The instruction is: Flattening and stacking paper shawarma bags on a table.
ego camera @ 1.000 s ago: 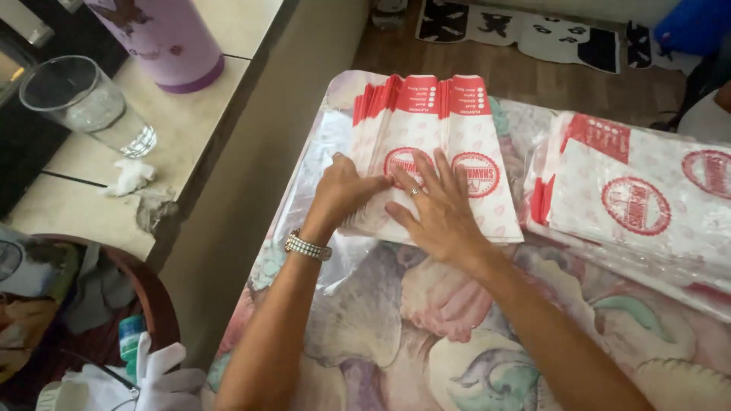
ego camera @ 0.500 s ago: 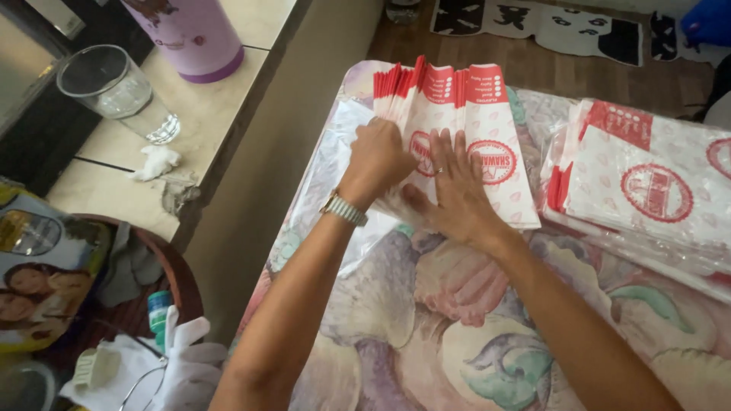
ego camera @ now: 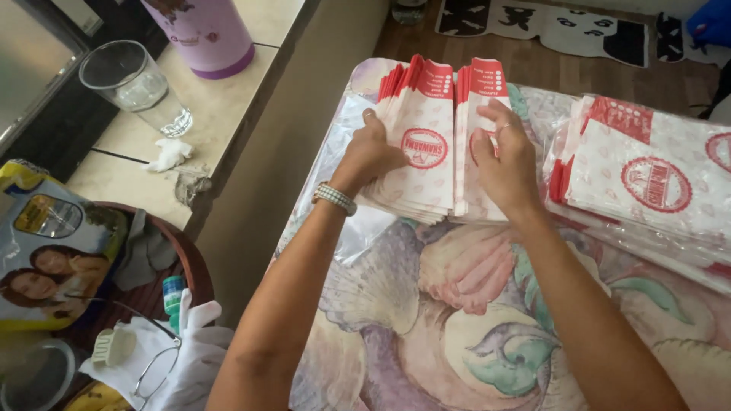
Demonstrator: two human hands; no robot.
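Starting nearest, then outward:
Cloth: glossy table cover [ego camera: 426, 335], printed with pale shells in pink, mauve and green; smooth, a little wrinkled.
Left hand [ego camera: 373, 152]: beaded bracelet [ego camera: 333, 198] at the wrist; fingers curled over the left edge of the left stack, thumb hidden beneath, so closed on that stack.
Right hand [ego camera: 506, 156]: ring on one finger; fingers bent over the right stack, gripping its upper part; palm side out of sight.
Bags [ego camera: 426, 137]: thin flat paper sleeves, white with faint pink dots, red top band, round red seal mid-face; lying on the cloth at the table's far-left part, on clear crinkled plastic.
Change: half a second ago one fanned pile under flattened palms; now parted into two stacks with a narrow gap between, each hand on its own.
Pack [ego camera: 647, 175]: more of the same bags, sealed in clear film, lying just right of the right hand.
Side stand, low left: white gloves [ego camera: 190, 350], spectacles, small green-capped bottle [ego camera: 173, 293], glossy printed packet [ego camera: 46, 251].
Ledge [ego camera: 221, 114], left: pale stone, chipped edge; crumpled tissue [ego camera: 169, 154]; clear glass [ego camera: 135, 85]; lilac cylinder [ego camera: 205, 34].
Farthest: wooden floor, black-and-white mat [ego camera: 563, 27].
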